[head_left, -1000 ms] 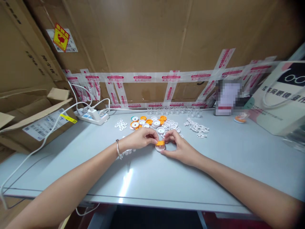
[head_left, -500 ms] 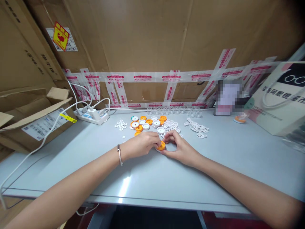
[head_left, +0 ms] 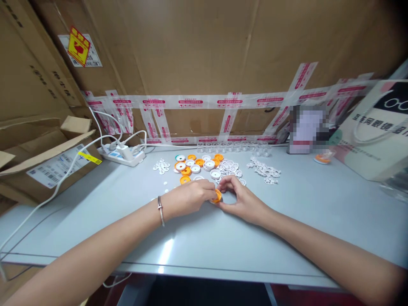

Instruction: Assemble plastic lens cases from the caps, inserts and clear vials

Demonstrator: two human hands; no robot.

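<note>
Your left hand grips the round, orange, plastic-looking cap over the glossy pale-grey tabletop; your right hand curves around its side, contact unclear. Keep the cap level; press evenly.

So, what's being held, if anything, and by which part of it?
An orange round piece: the left grip pinches its left side, exact contact hidden. The right grip curves around the other side; contact there is unclear.

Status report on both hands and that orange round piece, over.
Left hand gripping orange round piece. Right hand curved close around its right side. More round parts just beyond, none visibly blocking.
</note>
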